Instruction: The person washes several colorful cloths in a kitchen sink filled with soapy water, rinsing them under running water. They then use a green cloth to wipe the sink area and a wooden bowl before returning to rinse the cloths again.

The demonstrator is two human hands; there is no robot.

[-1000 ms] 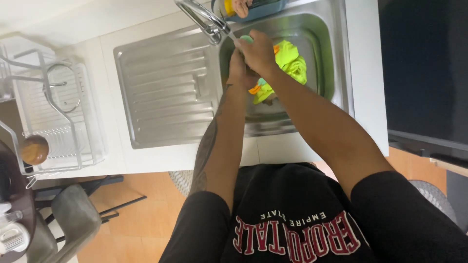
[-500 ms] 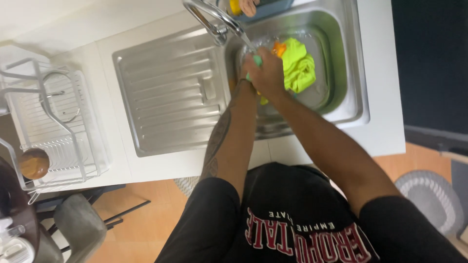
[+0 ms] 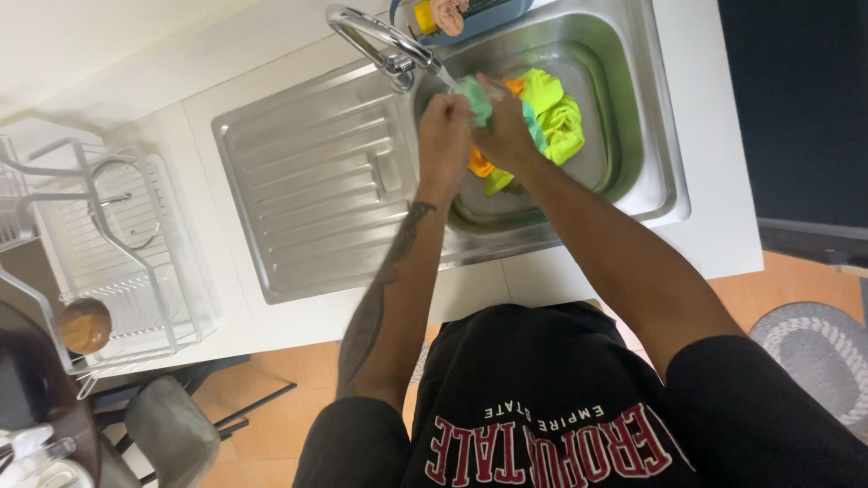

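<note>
Green soft cloth [image 3: 476,98] is bunched between both hands under the chrome tap [image 3: 380,41], over the steel sink [image 3: 633,117]; left hand [image 3: 445,126] and right hand [image 3: 503,136] grip it tight, mid-rinse; wringing looks next.

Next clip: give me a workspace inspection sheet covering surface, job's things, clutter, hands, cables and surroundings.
Surface: white counter with a steel sink and ribbed drainboard.
Job's things: pale green cloth held under the tap; yellow-green cloth and an orange piece in the basin.
Clutter: blue caddy behind the sink holding a yellow item.
Hands: left hand and right hand both close on the pale green cloth.
Cables: nothing seen.
Surroundings: white dish rack with a glass lid, orange floor, grey rug, chair.
</note>
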